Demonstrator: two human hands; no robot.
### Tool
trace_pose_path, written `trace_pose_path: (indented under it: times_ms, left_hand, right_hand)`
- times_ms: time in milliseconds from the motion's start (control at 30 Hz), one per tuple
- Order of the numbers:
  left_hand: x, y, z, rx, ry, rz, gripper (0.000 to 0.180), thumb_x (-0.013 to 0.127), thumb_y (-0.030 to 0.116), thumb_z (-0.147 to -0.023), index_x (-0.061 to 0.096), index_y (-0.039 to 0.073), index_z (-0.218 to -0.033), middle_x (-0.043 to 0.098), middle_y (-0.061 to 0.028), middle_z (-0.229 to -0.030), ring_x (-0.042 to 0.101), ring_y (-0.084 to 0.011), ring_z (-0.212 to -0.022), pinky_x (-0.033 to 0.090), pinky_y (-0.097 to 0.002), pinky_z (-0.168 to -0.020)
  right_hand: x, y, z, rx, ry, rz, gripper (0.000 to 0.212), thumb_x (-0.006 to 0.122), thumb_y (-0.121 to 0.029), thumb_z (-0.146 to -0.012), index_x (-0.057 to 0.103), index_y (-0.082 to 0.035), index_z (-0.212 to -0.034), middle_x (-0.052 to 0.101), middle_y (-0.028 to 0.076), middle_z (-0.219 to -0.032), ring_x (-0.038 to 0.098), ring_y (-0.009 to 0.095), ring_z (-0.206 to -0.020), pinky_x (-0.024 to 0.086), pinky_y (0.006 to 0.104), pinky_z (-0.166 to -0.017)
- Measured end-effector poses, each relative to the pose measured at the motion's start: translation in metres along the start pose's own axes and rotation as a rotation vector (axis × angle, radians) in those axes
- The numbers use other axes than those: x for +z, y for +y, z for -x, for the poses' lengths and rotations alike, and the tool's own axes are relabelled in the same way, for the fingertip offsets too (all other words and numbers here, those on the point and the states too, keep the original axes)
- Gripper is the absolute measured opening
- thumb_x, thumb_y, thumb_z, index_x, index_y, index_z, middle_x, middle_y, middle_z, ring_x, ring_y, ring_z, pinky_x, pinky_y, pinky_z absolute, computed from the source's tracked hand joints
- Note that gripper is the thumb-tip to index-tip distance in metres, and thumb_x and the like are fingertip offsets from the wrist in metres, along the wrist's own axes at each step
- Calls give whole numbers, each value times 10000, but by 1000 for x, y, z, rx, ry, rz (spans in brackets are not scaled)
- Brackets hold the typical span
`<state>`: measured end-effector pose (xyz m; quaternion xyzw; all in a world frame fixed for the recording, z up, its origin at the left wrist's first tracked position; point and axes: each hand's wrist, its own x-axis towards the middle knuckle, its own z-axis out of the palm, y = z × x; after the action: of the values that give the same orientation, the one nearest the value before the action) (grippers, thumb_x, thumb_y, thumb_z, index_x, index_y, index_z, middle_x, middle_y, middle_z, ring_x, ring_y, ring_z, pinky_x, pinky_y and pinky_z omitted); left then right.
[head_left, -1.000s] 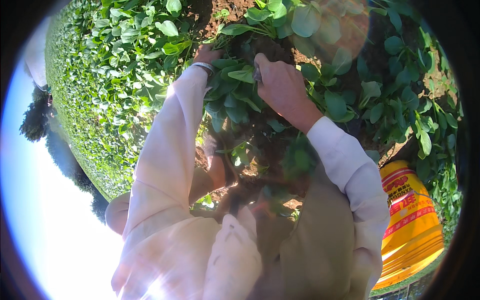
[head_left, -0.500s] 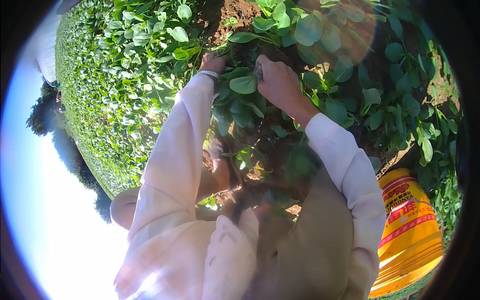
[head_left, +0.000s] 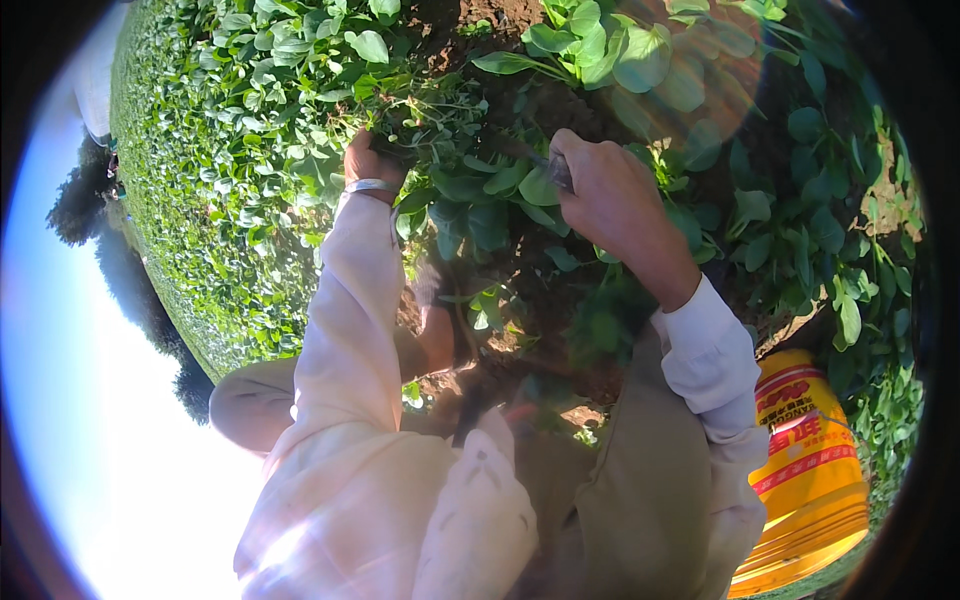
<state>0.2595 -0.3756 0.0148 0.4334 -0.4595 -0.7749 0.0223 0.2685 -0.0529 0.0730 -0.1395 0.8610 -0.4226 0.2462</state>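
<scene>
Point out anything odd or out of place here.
Nothing spilled or damaged stands out among the leafy plants. The one oddity is a reddish round glow at the upper right, probably lens glare. The yellow bucket looks slanted, but the fisheye bends things there.

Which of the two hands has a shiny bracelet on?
The left hand: a narrow, silvery bracelet circles its wrist. The right hand has a bare wrist down to its pale fabric cuff.
</scene>
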Motion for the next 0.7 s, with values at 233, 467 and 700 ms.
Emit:
trace_pose_path:
  times_ms: [233, 467, 700]
  left_hand:
    - [-2, 31, 42, -87, -655, 56, 406, 534, 283, -818, 490, 53, -1150, 518, -66, -821, 374, -117, -462, 330, -264, -540]
    - [6, 35, 47, 1007, -251, -1634, 260, 583, 192, -893, 647, 46, -1098, 671, -118, -992, 618, -230, -853, 469, -310, -730]
    - [24, -29, -7, 1560, -494, -1576, 199, 554, 165, -900, 646, 49, -1033, 642, -123, -950, 620, -273, -888, 491, -342, -795]
  right_hand:
    - [14, 5, -2, 3, 37, -3, 160, 582, -64, -755, 513, -62, -899, 594, 179, -693, 582, 414, -701, 425, 506, -609]
    - [37, -4, -5, -115, -14, 54, 237, 598, -55, -740, 486, -77, -947, 594, 187, -679, 593, 409, -693, 445, 512, -610]
    - [38, -22, 2, -107, -93, 150, 226, 620, -60, -729, 521, -15, -926, 626, 183, -670, 637, 380, -673, 504, 463, -610]
